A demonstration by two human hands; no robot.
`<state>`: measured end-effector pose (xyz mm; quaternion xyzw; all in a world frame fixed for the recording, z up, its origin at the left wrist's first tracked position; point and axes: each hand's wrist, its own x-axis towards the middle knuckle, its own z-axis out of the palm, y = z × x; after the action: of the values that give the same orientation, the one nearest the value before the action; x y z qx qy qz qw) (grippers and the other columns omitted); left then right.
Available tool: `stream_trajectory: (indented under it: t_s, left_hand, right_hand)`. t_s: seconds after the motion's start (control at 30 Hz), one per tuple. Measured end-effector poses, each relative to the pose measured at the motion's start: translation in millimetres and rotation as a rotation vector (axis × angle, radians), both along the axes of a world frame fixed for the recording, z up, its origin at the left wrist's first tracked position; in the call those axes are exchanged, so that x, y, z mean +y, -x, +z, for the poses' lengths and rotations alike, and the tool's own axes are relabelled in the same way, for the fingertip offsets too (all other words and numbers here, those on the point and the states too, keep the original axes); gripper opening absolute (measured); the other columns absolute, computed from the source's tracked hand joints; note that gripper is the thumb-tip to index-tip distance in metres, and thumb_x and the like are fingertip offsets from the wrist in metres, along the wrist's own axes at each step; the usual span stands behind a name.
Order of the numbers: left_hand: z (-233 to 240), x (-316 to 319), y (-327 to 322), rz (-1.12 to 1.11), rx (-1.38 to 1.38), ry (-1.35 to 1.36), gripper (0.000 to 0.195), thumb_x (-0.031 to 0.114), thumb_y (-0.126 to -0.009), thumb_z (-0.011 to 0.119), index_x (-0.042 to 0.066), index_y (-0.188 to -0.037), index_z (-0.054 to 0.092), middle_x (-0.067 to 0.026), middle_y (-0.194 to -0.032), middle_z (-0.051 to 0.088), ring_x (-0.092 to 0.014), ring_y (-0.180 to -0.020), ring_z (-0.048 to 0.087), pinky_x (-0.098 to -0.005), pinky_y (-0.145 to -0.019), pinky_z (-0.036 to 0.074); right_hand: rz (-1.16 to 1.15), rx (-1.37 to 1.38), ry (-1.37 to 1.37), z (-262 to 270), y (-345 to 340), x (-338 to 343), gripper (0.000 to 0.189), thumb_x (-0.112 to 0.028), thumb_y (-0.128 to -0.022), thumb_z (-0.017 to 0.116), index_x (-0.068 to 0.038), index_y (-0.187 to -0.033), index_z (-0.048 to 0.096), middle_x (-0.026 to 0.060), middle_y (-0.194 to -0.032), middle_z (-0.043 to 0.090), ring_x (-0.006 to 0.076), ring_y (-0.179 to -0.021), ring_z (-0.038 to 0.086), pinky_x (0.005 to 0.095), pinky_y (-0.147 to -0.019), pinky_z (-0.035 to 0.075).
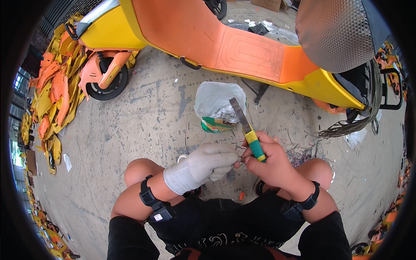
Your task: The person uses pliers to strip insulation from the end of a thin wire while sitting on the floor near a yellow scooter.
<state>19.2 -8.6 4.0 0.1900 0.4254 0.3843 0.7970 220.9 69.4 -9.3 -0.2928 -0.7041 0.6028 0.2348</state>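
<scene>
My left hand (211, 161), in a pale knitted glove, has its fingers closed on what looks like a thin short wire, just left of my right hand. My bare right hand (269, 159) holds a tool (255, 141) with a dark flat metal blade and a handle wrapped in yellow and green tape; its exact kind is unclear. The blade points up and left. The fingertips of both hands nearly meet at the thin wire. Beyond them stands an open plastic sack (217, 97) with a white inside and green outside, holding shiny crumpled material.
A yellow and orange scooter (250, 55) stands across the far side. Yellow and orange plastic panels (53, 87) are piled at left. A bundle of cables (373, 94) hangs from the scooter's rear. Wire scraps (302, 156) lie near my right knee; a small orange piece (241, 196) lies between my feet.
</scene>
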Motion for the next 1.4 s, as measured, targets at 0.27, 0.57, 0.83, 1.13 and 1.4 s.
stream_trajectory:
  t_s: [0.27, 0.57, 0.83, 1.13, 1.4]
  left_hand:
    - [1, 0, 23, 0.219, -0.134, -0.154, 0.021, 0.018, -0.099, 0.052, -0.001, -0.092, 0.058, 0.0063, -0.057, 0.034, -0.005, -0.046, 0.028, -0.0238, -0.045, 0.022]
    - [3, 11, 59, 0.41, -0.211, -0.292, 0.025, 0.019, -0.102, 0.043, 0.003, -0.092, 0.058, 0.0087, -0.054, 0.025, -0.007, -0.042, 0.024, -0.0253, -0.044, 0.025]
    - [6, 23, 69, 0.556, -0.272, -0.207, 0.026, 0.019, -0.105, 0.038, 0.005, -0.092, 0.055, 0.0093, -0.055, 0.023, -0.007, -0.042, 0.024, -0.0248, -0.045, 0.026]
    - [12, 27, 82, 0.799, -0.344, -0.131, 0.021, 0.018, -0.104, 0.041, 0.004, -0.092, 0.053, 0.0092, -0.054, 0.025, -0.007, -0.042, 0.024, -0.0247, -0.044, 0.025]
    - [1, 27, 143, 0.936, -0.405, -0.39, 0.017, 0.015, -0.101, 0.044, 0.004, -0.09, 0.052, 0.0087, -0.054, 0.023, -0.007, -0.041, 0.02, -0.0252, -0.043, 0.022]
  right_hand:
    - [0.031, -0.049, 0.057, -5, -2, 10, 0.007, 0.0, -0.079, 0.062, -0.002, -0.082, 0.068, 0.0074, -0.105, 0.056, 0.0203, -0.096, 0.057, 0.0321, -0.086, 0.046]
    - [0.044, -0.062, 0.318, -11, -7, 16, 0.01, -0.004, -0.084, 0.06, 0.002, -0.088, 0.067, 0.0056, -0.105, 0.057, 0.0144, -0.09, 0.059, 0.0276, -0.081, 0.047]
    - [-0.012, 0.005, 0.588, -13, 0, 15, 0.007, -0.002, -0.08, 0.057, 0.002, -0.081, 0.062, 0.0101, -0.106, 0.055, 0.0157, -0.078, 0.055, 0.0307, -0.077, 0.046]
    - [0.013, 0.053, 0.648, -18, 0, 13, 0.006, -0.002, -0.08, 0.056, 0.001, -0.083, 0.059, 0.009, -0.102, 0.054, 0.0161, -0.076, 0.054, 0.0307, -0.075, 0.045]
    - [0.02, 0.05, 0.705, -25, -7, 11, 0.005, 0.001, -0.078, 0.055, 0.001, -0.077, 0.059, 0.0099, -0.107, 0.052, 0.0188, -0.076, 0.054, 0.0333, -0.074, 0.046]
